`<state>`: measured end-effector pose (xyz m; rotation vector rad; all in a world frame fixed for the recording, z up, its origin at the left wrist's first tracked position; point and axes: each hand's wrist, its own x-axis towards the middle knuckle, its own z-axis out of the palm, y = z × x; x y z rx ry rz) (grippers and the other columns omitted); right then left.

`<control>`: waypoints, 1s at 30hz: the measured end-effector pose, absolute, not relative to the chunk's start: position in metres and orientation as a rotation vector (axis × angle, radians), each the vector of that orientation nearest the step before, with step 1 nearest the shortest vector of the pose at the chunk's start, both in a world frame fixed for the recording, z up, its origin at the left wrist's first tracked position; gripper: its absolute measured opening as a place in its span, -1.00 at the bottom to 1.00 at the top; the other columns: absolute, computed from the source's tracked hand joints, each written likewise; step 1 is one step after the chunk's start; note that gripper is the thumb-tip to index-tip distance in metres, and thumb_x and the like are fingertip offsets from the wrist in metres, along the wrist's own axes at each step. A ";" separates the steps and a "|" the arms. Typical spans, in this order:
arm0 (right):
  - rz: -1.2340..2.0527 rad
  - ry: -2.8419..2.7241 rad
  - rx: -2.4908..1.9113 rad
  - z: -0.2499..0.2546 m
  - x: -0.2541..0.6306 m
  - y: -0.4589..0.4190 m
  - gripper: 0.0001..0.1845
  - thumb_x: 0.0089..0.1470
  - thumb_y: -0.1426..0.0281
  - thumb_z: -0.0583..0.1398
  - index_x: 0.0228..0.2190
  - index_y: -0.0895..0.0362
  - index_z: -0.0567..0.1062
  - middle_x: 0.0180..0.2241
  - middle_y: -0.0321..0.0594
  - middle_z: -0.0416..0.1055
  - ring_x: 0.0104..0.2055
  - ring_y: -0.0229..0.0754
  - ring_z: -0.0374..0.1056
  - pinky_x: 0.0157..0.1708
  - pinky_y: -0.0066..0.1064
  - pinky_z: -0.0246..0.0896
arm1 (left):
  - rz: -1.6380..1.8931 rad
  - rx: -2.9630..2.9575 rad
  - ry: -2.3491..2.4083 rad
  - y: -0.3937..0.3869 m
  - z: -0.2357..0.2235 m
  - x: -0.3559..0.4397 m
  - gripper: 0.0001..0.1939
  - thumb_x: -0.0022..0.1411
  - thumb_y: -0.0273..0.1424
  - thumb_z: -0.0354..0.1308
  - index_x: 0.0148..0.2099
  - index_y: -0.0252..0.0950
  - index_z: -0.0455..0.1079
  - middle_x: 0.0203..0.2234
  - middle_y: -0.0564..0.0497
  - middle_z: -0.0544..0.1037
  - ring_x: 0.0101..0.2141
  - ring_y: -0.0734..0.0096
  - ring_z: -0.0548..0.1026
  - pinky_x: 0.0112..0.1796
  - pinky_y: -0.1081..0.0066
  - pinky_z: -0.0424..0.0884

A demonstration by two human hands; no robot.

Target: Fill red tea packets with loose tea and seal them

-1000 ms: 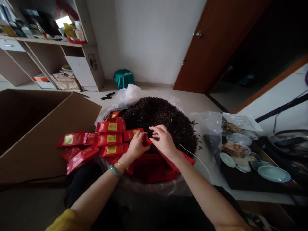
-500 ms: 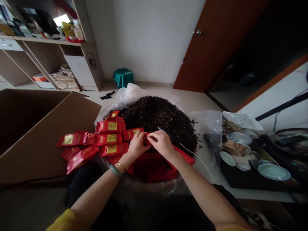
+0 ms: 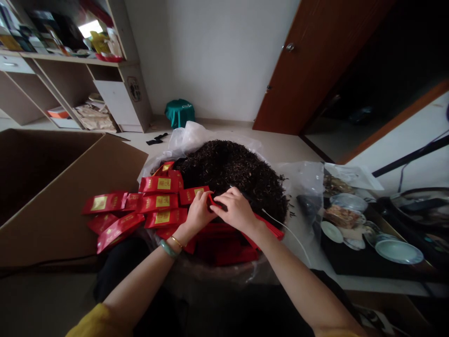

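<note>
Over the front of a mound of dark dried leaves (image 3: pixel 231 164), both my hands meet at a small red packet (image 3: pixel 211 200). My left hand (image 3: pixel 199 215) is closed on its left side. The fingers of my right hand (image 3: pixel 235 209) are bent and pinch its right side, hiding most of it. A slim dark tool partly shows behind my right hand; its kind is unclear. Left of my hands lie several filled red packets (image 3: pixel 162 202) with gold labels. Flat red packets (image 3: pixel 226 252) lie below my wrists, in front of the mound.
A large open cardboard box (image 3: pixel 87 187) stands at the left. Clear plastic sheeting (image 3: pixel 191 133) surrounds the leaves. A white cable (image 3: pixel 293 234) runs off to the right. Beyond it, a dark tray (image 3: pixel 347 262) carries dishes and a lidded bowl. A green-covered bin (image 3: pixel 179 112) stands by the wall.
My right hand's fingers have shifted slightly left and lower along the red packet. The slim tool behind that hand shows less now. My left hand has barely moved.
</note>
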<state>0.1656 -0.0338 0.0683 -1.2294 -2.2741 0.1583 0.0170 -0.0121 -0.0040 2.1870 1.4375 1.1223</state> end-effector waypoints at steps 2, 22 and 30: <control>0.137 -2.363 -1.291 0.063 0.164 -0.034 -0.85 0.03 0.29 0.24 -0.44 0.11 0.54 -0.41 -0.07 0.51 -0.22 0.00 0.27 -0.18 -0.18 0.26 | 1.092 2.188 1.440 -0.013 -0.004 0.017 -0.46 -0.09 -0.52 0.23 0.01 -0.32 0.25 -0.23 -0.09 0.35 -0.26 0.26 0.42 -0.22 0.27 0.43; 0.182 -2.389 -1.470 0.052 0.178 -0.018 -0.70 0.16 0.25 0.13 -0.48 0.09 0.56 -0.30 -0.14 0.52 -0.07 -0.07 0.30 0.05 -0.07 -0.03 | 0.578 2.171 1.408 -0.008 0.001 0.013 -0.78 -0.12 -0.38 0.33 -0.39 -0.30 0.38 -0.54 0.04 0.49 -0.50 0.37 0.40 -0.46 0.45 0.22; 0.186 -2.409 -1.418 0.073 0.199 -0.013 -0.74 0.03 0.17 0.24 -0.41 0.12 0.50 -0.36 -0.17 0.49 -0.20 -0.11 0.35 0.06 -0.12 0.01 | 0.648 1.979 1.304 -0.007 0.007 0.013 -0.80 -0.13 -0.37 0.34 -0.42 -0.35 0.45 -0.62 0.14 0.43 -0.55 0.48 0.32 -0.50 0.50 0.17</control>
